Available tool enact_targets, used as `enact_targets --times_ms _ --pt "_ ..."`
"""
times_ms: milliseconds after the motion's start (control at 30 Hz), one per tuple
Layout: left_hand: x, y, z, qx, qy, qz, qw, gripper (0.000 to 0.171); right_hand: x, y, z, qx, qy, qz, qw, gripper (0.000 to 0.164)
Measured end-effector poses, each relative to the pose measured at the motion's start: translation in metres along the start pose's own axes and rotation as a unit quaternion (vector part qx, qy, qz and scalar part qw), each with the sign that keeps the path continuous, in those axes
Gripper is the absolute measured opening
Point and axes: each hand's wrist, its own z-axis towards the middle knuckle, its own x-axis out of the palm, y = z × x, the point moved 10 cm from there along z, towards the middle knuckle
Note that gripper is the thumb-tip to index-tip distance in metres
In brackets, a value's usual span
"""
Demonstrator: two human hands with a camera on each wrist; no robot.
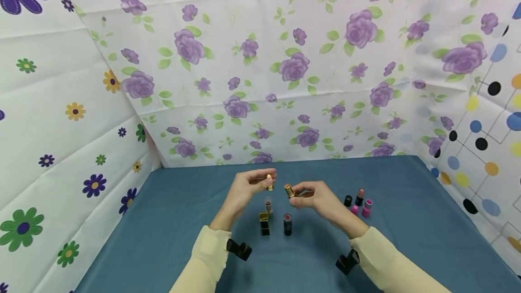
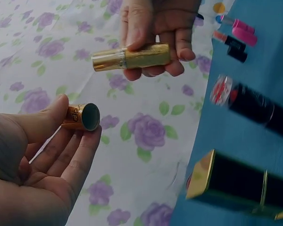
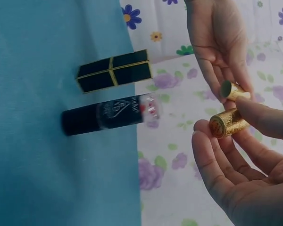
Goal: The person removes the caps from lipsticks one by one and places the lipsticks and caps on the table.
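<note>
My left hand (image 1: 243,190) pinches a short gold lipstick cap (image 2: 81,117) between thumb and fingers. Its hollow end shows in the left wrist view. A gold lipstick tube (image 3: 228,123) is held by my right hand (image 1: 316,196), thumb on one side and fingers on the other. Both gold pieces are above the table, apart, with a small gap between them in the head view. Below the hands stand a square black case with gold edges (image 1: 264,225) and a black lipstick with a clear, red-marked top (image 1: 287,224).
Behind the square case stands a lipstick with a clear cover (image 1: 268,205). Farther right are an uncapped pink lipstick (image 1: 367,209), a pink cap (image 1: 354,210), a black cap (image 1: 348,200) and an uncapped nude lipstick (image 1: 360,197). Blue cloth (image 1: 183,238) covers the table.
</note>
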Motion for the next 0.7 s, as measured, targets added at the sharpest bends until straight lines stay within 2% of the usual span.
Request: enact_targets --times_ms 133,300,533,700 --pt "-0.017 -0.001 -0.004 -0.004 -0.011 0.015 0.9998 0.038 0.015 0.02 0.014 -0.025 0.028 -0.012 0.999 0.037" --pt "-0.037 -0.001 -0.01 -0.003 -0.022 0.048 0.9986 0.037 0.035 0.039 0.028 -0.037 0.045 -0.016 0.998 0.027" --pt "-0.066 0.011 -0.021 -0.026 -0.048 0.102 0.9933 0.037 0.06 0.06 0.041 -0.046 0.048 -0.056 0.996 0.021" --pt "-0.08 0.016 -0.027 -0.038 -0.056 0.148 0.9867 0.034 0.071 0.062 0.052 -0.042 0.039 -0.086 0.995 0.016"
